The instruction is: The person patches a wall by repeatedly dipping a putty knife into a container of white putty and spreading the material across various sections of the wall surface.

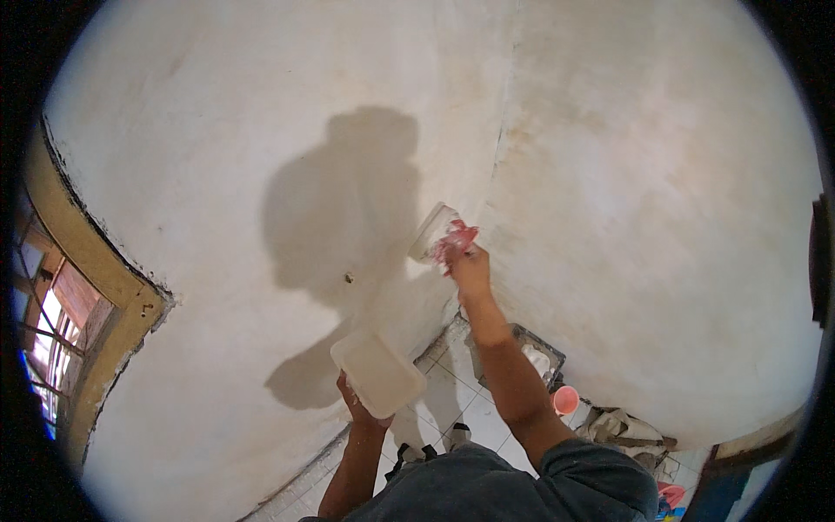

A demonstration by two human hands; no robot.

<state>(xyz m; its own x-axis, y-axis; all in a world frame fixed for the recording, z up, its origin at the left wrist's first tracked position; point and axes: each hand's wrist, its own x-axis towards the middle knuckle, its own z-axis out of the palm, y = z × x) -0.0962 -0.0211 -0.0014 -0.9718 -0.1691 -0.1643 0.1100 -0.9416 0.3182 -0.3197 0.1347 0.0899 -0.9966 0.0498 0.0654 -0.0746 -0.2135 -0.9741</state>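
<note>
In my right hand (470, 270) is a wide putty knife (430, 233) with a red, paste-smeared handle, its pale blade at the white wall (200, 261) just left of the room's corner. Lower down, my left hand (357, 400) grips a cream rectangular tray (377, 372) from the left and below, tilted so that its face shows. A small dark hole (349, 277) is in the wall above the tray. My head and the tray cast shadows on that wall.
A yellow-framed window (130, 322) with bars is at left. On the tiled floor (461, 391) by the corner stand a dark crate (552, 357) with white stuff, a pink cup (565, 400) and crumpled sacking (622, 431). A dark doorframe (731, 474) is at lower right.
</note>
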